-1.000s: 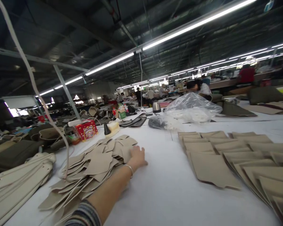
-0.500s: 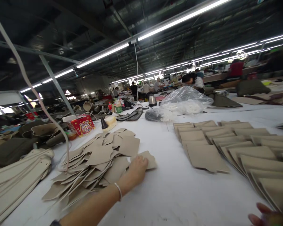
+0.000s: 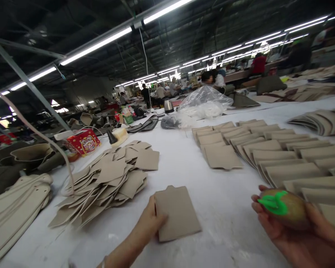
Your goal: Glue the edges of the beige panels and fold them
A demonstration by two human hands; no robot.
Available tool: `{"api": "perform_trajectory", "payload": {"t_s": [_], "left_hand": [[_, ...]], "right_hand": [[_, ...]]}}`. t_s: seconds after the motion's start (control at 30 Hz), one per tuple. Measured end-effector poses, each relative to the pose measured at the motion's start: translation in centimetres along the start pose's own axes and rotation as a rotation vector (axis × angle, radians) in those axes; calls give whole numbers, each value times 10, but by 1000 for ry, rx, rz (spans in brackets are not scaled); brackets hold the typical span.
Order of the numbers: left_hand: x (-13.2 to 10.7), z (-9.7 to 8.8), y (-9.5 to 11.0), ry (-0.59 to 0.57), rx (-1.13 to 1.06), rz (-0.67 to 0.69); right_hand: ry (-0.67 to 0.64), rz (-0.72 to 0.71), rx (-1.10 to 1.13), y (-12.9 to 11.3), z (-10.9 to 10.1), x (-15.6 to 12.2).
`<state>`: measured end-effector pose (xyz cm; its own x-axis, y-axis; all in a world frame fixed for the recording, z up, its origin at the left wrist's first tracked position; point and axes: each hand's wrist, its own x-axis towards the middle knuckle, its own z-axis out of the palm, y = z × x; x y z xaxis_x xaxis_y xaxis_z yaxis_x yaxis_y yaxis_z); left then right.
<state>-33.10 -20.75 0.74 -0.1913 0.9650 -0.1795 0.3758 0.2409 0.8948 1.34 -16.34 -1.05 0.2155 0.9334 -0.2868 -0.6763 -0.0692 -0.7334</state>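
Note:
My left hand [image 3: 152,219] grips a flat beige leather piece [image 3: 178,214] by its left edge, thumb on top, low over the white table [image 3: 212,208]. The piece is nearly square, with a small tab at its far edge. In my right hand [image 3: 290,238] rests a rounded brown, stone-like object [image 3: 286,209] with a bright green mark; its material is unclear. Left of centre lies a loose heap of similar beige pieces [image 3: 111,171]. To the right, overlapping rows of pieces [image 3: 268,149] spread across the table, partly behind my right hand.
Long pale strips with holes [image 3: 19,208] lie at the left edge. Behind the heap stand a red box [image 3: 85,142] and a yellowish block with a dark cone [image 3: 117,137]. Farther back are clear plastic wrap [image 3: 203,104] and a kettle [image 3: 168,107]. A hose [image 3: 50,143] hangs at left.
My left hand has drawn a beige piece away from beside the heap, toward me. My right hand has come further into view with the brown object. The camera view has shifted right.

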Motion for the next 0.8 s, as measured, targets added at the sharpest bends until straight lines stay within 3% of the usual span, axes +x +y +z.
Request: {"api": "perform_trajectory", "payload": {"t_s": [0.07,0.13,0.17,0.23,0.3,0.33,0.5,0.7,0.8], "left_hand": [[-14,2,-13,189,368,119],[-26,5,-11,281,614,283],[-30,8,-6,224,689,347],[-36,14,10,-39,810,400],[-37,21,26,-266,933,369],[-36,24,32,-325,993,340],[-30,32,46,-430,1157,274],[-23,40,54,-524,1327,384],[-15,47,57,-512,1362,381]], "right_hand": [[164,189,103,-9,23,-11],[178,239,142,-14,38,-19],[156,226,140,-15,41,-21],[87,187,120,-13,41,-22],[37,151,89,-9,36,-20],[23,133,72,-7,33,-19],[-14,77,8,-3,24,-13],[-125,-3,-63,-1,21,-13],[-154,-8,-65,-1,21,-14]]}}
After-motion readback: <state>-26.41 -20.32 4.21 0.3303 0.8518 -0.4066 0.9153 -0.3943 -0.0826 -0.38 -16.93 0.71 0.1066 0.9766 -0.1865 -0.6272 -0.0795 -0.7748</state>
